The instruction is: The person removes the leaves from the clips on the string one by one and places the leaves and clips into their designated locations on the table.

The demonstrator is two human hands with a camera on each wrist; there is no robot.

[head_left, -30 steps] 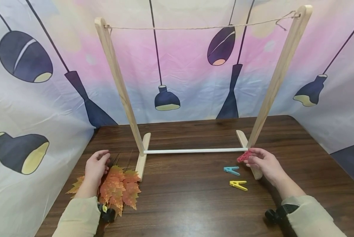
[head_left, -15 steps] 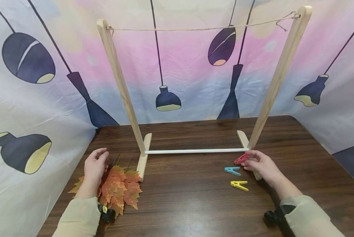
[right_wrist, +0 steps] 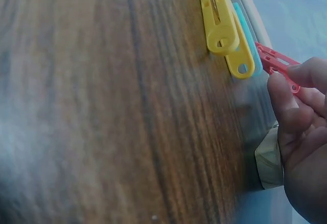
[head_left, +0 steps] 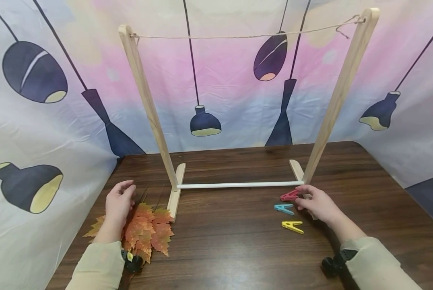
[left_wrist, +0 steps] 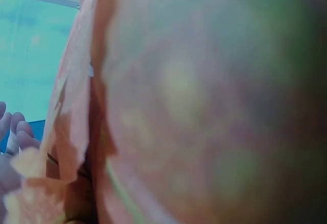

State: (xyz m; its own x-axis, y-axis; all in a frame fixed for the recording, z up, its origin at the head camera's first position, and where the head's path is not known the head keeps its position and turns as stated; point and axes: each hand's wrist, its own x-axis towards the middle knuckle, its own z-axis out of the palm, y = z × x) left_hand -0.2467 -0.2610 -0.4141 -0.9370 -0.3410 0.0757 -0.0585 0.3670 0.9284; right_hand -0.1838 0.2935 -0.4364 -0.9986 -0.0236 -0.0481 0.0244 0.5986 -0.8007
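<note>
In the head view my right hand (head_left: 316, 203) pinches one end of a red clothespin (head_left: 288, 195) low over the table. The right wrist view has the same red clothespin (right_wrist: 276, 63) between thumb and fingertips. A blue clothespin (head_left: 283, 208) and a yellow clothespin (head_left: 292, 226) lie close by, nearer the front. On the left, my left hand (head_left: 118, 203) rests with loosely bent fingers beside a pile of orange artificial maple leaves (head_left: 140, 227); nothing shows in its grasp. Blurred leaves (left_wrist: 194, 101) cover most of the left wrist view.
A wooden frame stands across the table, with a left post (head_left: 149, 104), a right post (head_left: 341, 96) and a white bottom rod (head_left: 238, 185). Thin twine (head_left: 216, 37) spans its top. Behind the brown table (head_left: 220, 241) hangs a lamp-patterned cloth (head_left: 234, 100).
My right hand has moved the red clothespin left and slightly down, toward the blue one. The left hand has stayed almost still beside the leaves.
</note>
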